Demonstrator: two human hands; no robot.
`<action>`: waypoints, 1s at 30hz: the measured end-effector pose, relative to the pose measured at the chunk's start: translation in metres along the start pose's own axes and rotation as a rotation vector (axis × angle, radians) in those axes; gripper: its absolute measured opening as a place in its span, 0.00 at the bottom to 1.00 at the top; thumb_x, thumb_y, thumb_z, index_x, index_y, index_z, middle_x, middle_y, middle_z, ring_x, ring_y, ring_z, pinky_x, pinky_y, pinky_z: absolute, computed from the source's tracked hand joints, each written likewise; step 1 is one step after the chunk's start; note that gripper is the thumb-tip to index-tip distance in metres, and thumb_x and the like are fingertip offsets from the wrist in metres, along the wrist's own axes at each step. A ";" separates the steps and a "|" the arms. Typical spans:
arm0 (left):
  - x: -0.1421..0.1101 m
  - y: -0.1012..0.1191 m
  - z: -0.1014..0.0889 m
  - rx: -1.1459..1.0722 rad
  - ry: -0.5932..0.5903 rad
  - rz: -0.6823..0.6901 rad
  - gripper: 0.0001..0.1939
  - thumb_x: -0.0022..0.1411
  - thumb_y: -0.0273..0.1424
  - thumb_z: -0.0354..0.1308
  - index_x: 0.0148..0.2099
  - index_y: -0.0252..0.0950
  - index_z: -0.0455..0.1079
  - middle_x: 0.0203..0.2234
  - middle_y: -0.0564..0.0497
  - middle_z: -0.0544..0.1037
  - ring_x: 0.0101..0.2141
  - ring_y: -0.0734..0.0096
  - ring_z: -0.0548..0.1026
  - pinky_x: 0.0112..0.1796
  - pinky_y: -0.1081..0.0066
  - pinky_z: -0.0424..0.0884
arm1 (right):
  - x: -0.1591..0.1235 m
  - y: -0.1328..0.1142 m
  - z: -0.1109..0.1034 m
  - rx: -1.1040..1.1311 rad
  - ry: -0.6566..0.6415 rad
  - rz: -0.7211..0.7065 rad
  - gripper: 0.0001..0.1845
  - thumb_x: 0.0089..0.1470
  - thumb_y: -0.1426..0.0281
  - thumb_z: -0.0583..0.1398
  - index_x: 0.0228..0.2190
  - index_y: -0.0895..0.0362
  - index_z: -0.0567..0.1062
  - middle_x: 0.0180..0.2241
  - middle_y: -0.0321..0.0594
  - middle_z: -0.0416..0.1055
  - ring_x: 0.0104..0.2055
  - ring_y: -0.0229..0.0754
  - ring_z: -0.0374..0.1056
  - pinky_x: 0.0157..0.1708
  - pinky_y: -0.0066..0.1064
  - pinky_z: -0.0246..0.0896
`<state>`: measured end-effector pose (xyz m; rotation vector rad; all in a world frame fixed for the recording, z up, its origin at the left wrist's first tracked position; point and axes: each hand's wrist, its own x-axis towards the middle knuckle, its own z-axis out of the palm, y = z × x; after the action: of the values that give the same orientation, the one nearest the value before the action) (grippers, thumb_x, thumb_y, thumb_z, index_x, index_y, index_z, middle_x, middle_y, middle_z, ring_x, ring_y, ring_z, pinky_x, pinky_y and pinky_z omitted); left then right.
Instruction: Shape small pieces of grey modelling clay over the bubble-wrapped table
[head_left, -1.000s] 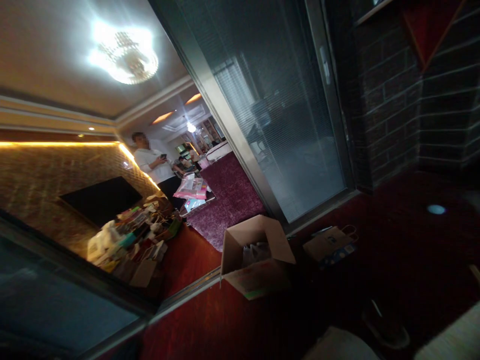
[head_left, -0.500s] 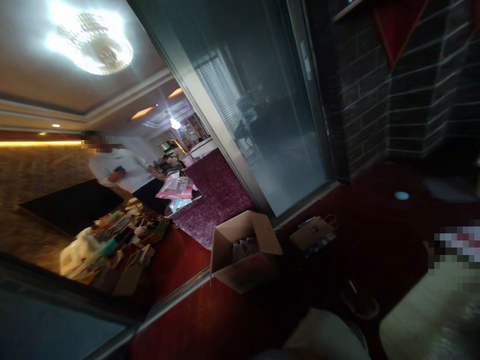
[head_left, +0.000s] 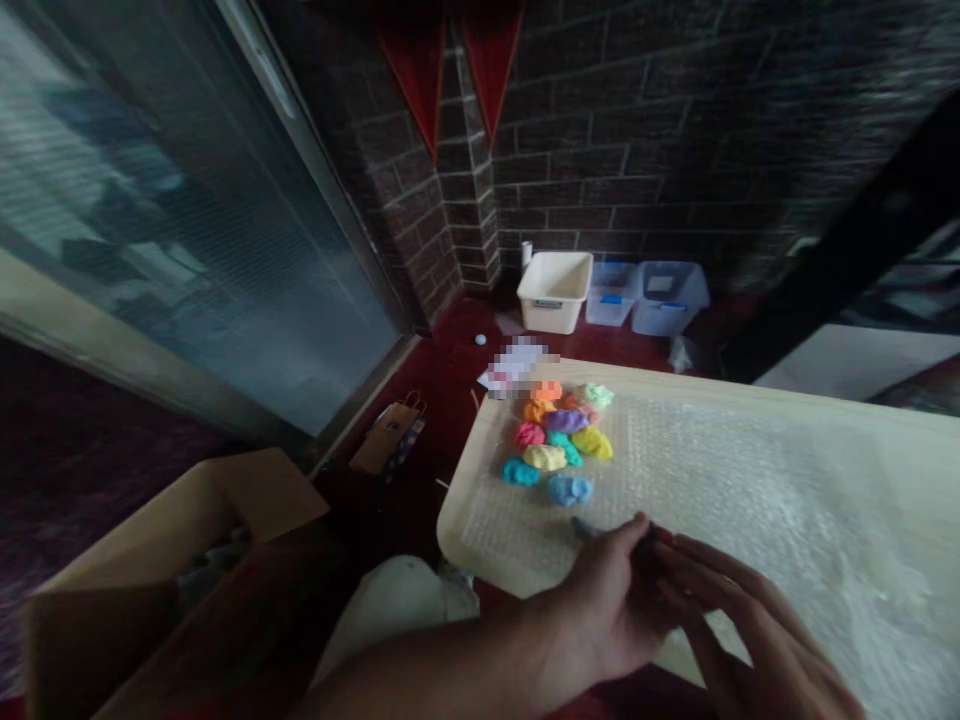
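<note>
My left hand (head_left: 600,610) reaches in from the lower left, its fingers curled round a small dark lump (head_left: 651,540) at the near edge of a pale table (head_left: 787,405). My right hand (head_left: 742,620) lies beside it with long fingers stretched out, their tips touching the same lump. Bubble wrap (head_left: 720,480) covers the table top. Several coloured clay lumps (head_left: 559,435) sit in a cluster on it, just beyond my hands. A small grey piece (head_left: 583,526) lies by my left thumb.
An open cardboard box (head_left: 172,560) stands on the dark red floor at the lower left, a paper bag (head_left: 390,435) beyond it. A white bin (head_left: 555,290) and two clear bins (head_left: 649,295) line the brick wall. A glass door (head_left: 187,250) is at left.
The view has swung from the doorway, the lit room and the standing person round to the table. My two hands and the clay lumps have come into sight.
</note>
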<state>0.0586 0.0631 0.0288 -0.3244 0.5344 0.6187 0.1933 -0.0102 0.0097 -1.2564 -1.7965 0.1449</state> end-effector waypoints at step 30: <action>-0.030 0.003 0.003 0.727 -0.143 0.252 0.15 0.51 0.34 0.77 0.36 0.30 0.79 0.28 0.51 0.76 0.27 0.77 0.70 0.34 0.72 0.63 | 0.022 0.004 -0.028 0.853 0.087 0.876 0.15 0.53 0.58 0.73 0.25 0.55 0.80 0.21 0.37 0.75 0.22 0.36 0.67 0.23 0.27 0.66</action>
<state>0.0368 0.0529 0.0475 0.4764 0.6294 0.6422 0.2147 -0.0015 0.0376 -1.2520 -0.8039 1.1813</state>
